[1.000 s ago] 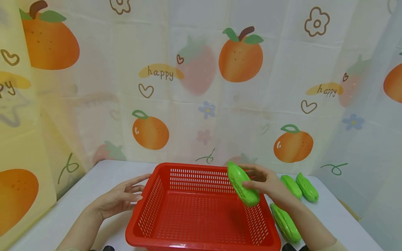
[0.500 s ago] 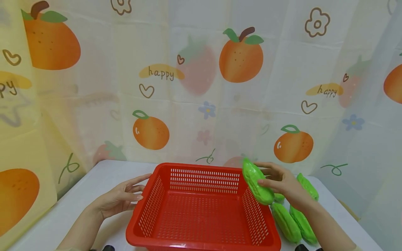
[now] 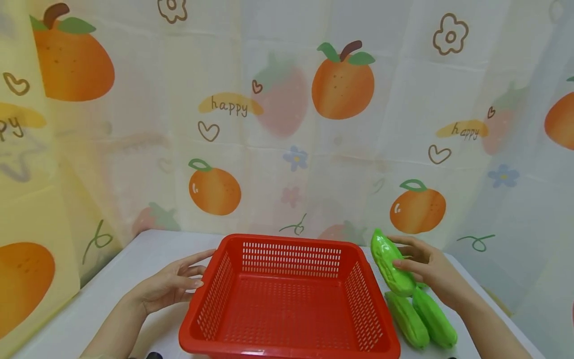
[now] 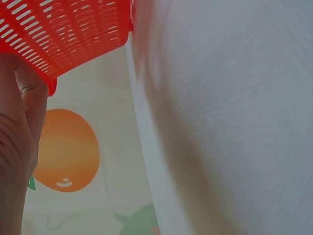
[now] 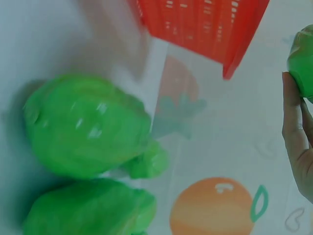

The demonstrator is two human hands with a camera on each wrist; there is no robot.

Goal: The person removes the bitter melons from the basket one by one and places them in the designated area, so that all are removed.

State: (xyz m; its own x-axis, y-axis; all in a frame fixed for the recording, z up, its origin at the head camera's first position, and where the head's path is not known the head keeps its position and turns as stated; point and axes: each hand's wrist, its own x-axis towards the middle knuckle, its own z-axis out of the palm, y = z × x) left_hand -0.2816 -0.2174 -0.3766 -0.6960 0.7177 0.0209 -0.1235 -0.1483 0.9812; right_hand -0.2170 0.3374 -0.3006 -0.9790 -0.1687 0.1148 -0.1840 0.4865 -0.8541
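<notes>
My right hand [image 3: 430, 264] holds a lumpy green bitter melon [image 3: 389, 262] between thumb and fingers, up in the air just right of the red plastic basket [image 3: 287, 351]. At the right edge of the right wrist view, the same melon [image 5: 304, 61] shows against the fingers. Below it on the table lie two more bitter melons, one nearer the basket [image 3: 406, 321] and one beside it [image 3: 436, 319]; a small piece of another green one [image 3: 422, 285] shows behind, mostly hidden. My left hand [image 3: 168, 284] touches the basket's left rim with loosely extended fingers.
A white table [image 3: 107, 304] carries everything. The basket has slotted walls, and its bare floor shows. Behind the table hangs a pale curtain [image 3: 269, 174] printed with oranges, and a yellowish one [image 3: 31, 209] stands on the left.
My right hand has carried the bitter melon rightward, from over the basket's right side to above the melons on the table. The left hand and the basket have stayed put.
</notes>
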